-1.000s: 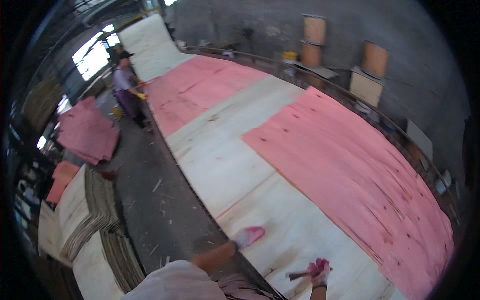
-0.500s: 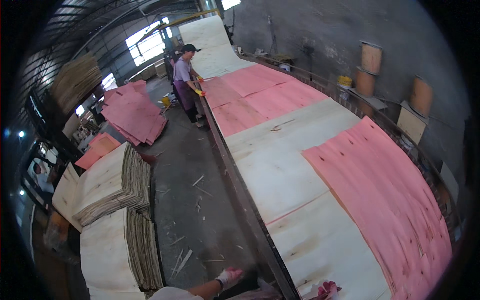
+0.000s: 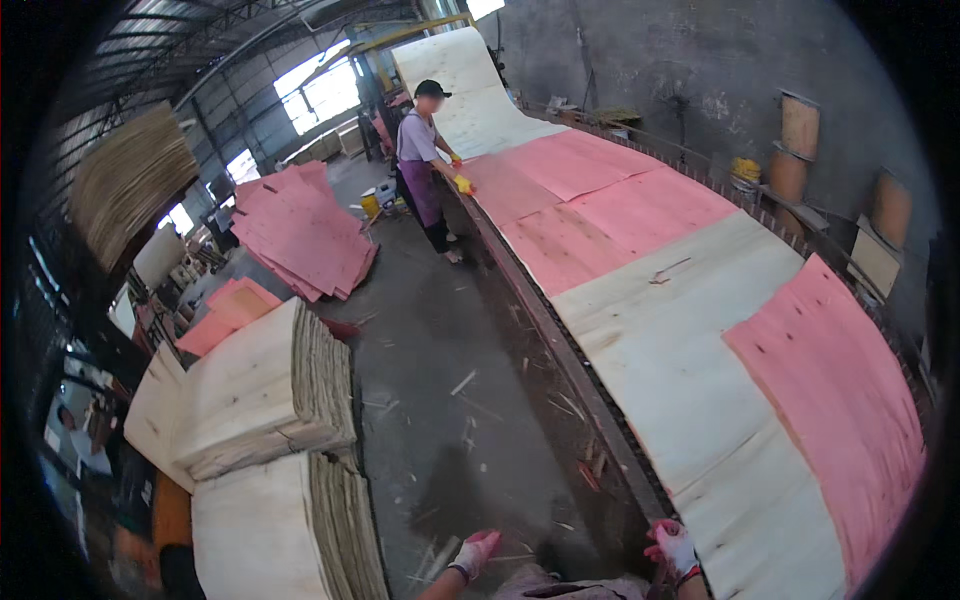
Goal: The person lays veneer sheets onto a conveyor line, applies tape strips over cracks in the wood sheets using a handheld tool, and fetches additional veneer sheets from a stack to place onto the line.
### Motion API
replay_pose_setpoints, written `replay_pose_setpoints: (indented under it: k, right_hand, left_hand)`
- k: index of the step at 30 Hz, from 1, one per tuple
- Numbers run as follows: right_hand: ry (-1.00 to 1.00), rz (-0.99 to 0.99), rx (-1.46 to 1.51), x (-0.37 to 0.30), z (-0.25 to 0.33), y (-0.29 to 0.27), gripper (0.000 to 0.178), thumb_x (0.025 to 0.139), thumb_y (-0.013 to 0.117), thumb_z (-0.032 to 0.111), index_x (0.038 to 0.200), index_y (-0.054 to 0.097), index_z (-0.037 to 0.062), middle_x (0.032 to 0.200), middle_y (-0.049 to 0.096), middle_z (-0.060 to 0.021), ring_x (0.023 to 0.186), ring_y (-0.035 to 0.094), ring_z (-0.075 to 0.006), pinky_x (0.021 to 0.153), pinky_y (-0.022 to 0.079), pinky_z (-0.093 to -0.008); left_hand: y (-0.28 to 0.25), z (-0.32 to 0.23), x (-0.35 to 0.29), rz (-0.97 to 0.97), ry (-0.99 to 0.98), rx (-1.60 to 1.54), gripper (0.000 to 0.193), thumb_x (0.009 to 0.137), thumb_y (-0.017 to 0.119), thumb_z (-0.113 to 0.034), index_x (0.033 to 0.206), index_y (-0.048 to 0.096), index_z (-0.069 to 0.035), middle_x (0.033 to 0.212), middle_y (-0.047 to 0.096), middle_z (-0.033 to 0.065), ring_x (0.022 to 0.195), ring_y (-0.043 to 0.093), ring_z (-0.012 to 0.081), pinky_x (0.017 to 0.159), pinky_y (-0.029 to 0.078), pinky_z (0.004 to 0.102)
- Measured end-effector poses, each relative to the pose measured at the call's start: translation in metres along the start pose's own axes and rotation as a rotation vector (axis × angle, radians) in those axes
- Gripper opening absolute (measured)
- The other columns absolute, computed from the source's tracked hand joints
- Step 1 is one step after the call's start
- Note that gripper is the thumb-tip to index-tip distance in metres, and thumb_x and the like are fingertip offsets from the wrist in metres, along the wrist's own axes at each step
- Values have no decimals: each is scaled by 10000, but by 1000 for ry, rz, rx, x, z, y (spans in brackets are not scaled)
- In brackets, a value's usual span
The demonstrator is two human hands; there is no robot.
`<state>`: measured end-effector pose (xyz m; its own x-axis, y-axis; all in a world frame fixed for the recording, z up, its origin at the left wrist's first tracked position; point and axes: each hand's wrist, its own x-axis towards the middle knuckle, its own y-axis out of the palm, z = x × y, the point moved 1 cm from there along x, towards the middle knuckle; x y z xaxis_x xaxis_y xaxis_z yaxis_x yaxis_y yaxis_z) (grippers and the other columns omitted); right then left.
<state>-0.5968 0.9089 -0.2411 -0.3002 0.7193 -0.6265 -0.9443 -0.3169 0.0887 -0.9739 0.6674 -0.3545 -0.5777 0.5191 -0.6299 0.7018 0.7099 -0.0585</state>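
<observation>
My left hand (image 3: 478, 552), in a white glove with pink-stained fingers, hangs low beside the long table (image 3: 588, 390), its fingers curled in with nothing visible in them. At the table's near edge is my right hand (image 3: 672, 548), gloved the same way, with fingers bent and apart and nothing held. Closest to it lies a pale wood veneer sheet (image 3: 757, 500) on the table. A pink veneer sheet (image 3: 835, 400) overlaps the pale ones along the right side. Further along, several pink sheets (image 3: 640, 210) cover the table's width.
A co-worker (image 3: 425, 170) in yellow gloves stands at the table's far left side. Stacked pale veneer (image 3: 255, 530) fills the left, with a pink pile (image 3: 300, 235) behind. Wood scraps (image 3: 463, 383) litter the floor. Another person (image 3: 85, 440) is at the far left.
The view has swung left, so the scene sits further right. My right hand has come back from over the pale sheet to the table edge. My left hand stays low beside the table.
</observation>
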Motion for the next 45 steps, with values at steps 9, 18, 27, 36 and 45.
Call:
replay_pose_setpoints:
  k: [9, 18, 27, 36, 45]
  right_hand:
    - [-128, 211, -239, 72, 119, 187, 326, 844, 625, 233, 1088, 577, 22, 809, 604, -14, 556, 578, -106, 491, 470, -253]
    - [-142, 48, -162, 220, 201, 259, 271, 828, 599, 181, 1051, 582, 28, 767, 588, -2, 550, 586, -112, 464, 435, -233]
    - [-378, -91, -246, 382, 333, 354, 358, 820, 563, 261, 1098, 579, 35, 930, 670, -136, 693, 654, -204, 635, 531, -304]
    - [-454, -460, -822, 471, 404, 385, 363, 807, 515, 229, 1133, 565, 77, 895, 644, -198, 853, 617, -376, 726, 492, -429]
    - [-54, -633, -765, 496, 370, 376, 458, 761, 539, 235, 1171, 543, 32, 898, 673, -161, 819, 658, -289, 768, 498, -383]
  left_hand:
    - [-73, -98, 79, -103, -18, -359, 277, 882, 608, -258, 1101, 596, -88, 1013, 662, 75, 840, 631, 166, 703, 503, 307]
    - [-130, -122, 155, -118, -279, -363, 316, 909, 543, -340, 1075, 559, -72, 1086, 624, 116, 972, 601, 268, 749, 489, 366]
    - [-187, -203, 270, -175, -355, -264, 579, 844, 578, -466, 1282, 427, -118, 1193, 574, 123, 1023, 568, 250, 893, 410, 380]
    - [-202, -314, 405, -27, -377, -114, 423, 901, 487, -429, 1147, 517, -86, 1096, 617, 101, 927, 589, 218, 783, 443, 339]
    - [-249, -418, 648, 73, -564, 188, 346, 875, 509, -399, 994, 569, -80, 943, 600, 82, 828, 558, 237, 694, 448, 372]
